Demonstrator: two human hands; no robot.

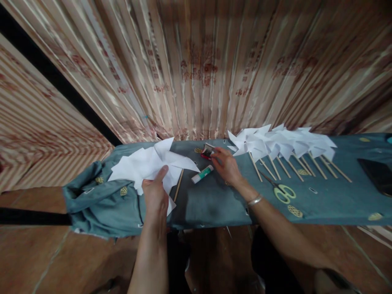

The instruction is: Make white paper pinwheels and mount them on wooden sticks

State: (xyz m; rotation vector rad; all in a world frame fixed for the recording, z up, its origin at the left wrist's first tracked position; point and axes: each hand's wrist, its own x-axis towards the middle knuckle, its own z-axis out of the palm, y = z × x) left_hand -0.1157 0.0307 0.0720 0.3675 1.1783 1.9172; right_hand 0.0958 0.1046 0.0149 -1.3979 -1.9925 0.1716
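Note:
White paper pinwheel blades point(162, 157) are pinched in my left hand point(155, 192), its thumb lying on top of the paper. More folded white paper point(130, 166) spreads to the left, under or beside these blades. A thin wooden stick point(178, 185) lies just right of that hand. My right hand point(226, 163) has its fingertips drawn together at the edge of a small red and black box point(207, 152) with a raised flap. Whatever those fingertips hold is too small to make out. Below the box lies a white and green glue stick point(202, 174).
Several finished white pinwheels point(281, 143) on wooden sticks lie overlapping in a row on the right. Scissors with yellow-green handles point(284, 193) rest below them. A dark flat device point(376, 175) is at the far right. Grey-green cloth point(208, 206) covers the narrow table, and a patterned curtain point(199, 73) hangs behind.

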